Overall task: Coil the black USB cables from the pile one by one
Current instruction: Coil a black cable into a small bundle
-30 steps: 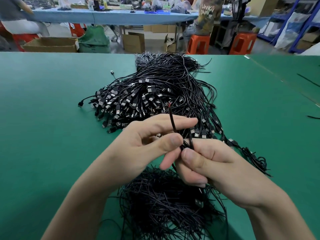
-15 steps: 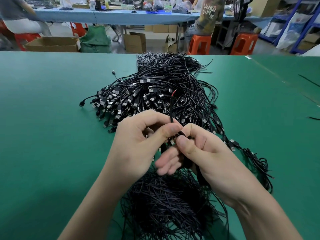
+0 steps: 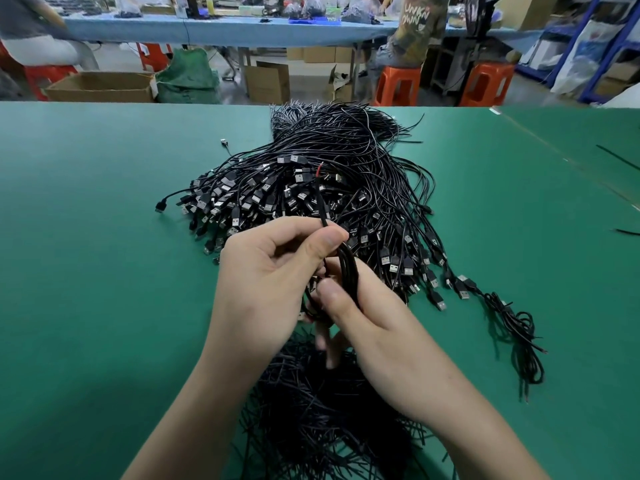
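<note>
A big pile of black USB cables lies in the middle of the green table, plugs fanned toward me. Both hands hold one coiled black cable above the pile's near edge. My left hand pinches the cable between thumb and forefinger, and its free end with a red wire tip sticks up. My right hand grips the looped strands, thumb pressed on them. Below my wrists lies a heap of short black ties.
A loosely coiled cable lies on the table at the right of the pile. Stray black ties sit at the far right. Beyond the table edge are cardboard boxes, orange stools and seated people at a blue table.
Both hands have moved away from me, over the near edge of the pile. The cable's free end stands taller above my left thumb, and the looped strands now show in my right hand.
</note>
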The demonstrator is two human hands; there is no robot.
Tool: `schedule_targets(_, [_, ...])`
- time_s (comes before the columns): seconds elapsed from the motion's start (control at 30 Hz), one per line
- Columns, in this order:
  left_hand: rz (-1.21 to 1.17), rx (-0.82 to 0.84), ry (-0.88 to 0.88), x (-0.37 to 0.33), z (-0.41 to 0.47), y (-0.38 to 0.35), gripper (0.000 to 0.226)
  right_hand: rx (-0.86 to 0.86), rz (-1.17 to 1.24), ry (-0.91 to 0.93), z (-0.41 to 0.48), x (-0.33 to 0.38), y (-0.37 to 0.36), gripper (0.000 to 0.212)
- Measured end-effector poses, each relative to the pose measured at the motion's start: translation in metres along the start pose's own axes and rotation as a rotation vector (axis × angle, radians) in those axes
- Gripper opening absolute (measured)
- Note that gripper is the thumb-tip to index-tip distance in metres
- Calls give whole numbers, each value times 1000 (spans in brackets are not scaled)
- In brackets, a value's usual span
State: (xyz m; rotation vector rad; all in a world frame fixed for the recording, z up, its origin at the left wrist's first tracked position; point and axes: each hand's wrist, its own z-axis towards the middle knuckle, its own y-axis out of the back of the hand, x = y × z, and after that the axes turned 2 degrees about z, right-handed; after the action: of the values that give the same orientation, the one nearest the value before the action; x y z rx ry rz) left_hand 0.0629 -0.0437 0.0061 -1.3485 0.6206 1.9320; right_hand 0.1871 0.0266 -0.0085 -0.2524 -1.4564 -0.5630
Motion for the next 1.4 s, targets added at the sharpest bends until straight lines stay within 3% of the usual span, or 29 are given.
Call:
schedule_targets(0.2, [12, -7, -11, 1, 2, -1, 14, 24, -4, 1, 3, -2, 5, 24])
schedule_targets(0.43, [-96, 58, 61, 2, -1, -3, 20, 110, 224, -16, 2, 0, 0, 24])
schedule_targets(0.57, [-18, 15, 22, 3, 2, 1, 22, 147, 346, -100, 1, 2, 1, 28])
schedule_targets(0.8, [20, 29, 9, 8, 1, 1, 22, 95, 257, -114, 1, 2, 3, 32])
schedule_targets(0.87, [-11, 84, 35, 9, 2, 4, 25, 85, 288, -119, 0, 3, 2, 32])
schedule_targets(1.07, [-129, 519, 121, 9, 4, 16, 46, 163, 544, -134, -3, 12, 7, 31])
schedule_targets(1.4, [-297, 370, 148, 10, 1, 7, 28, 279, 541, -154, -2, 12, 17, 32])
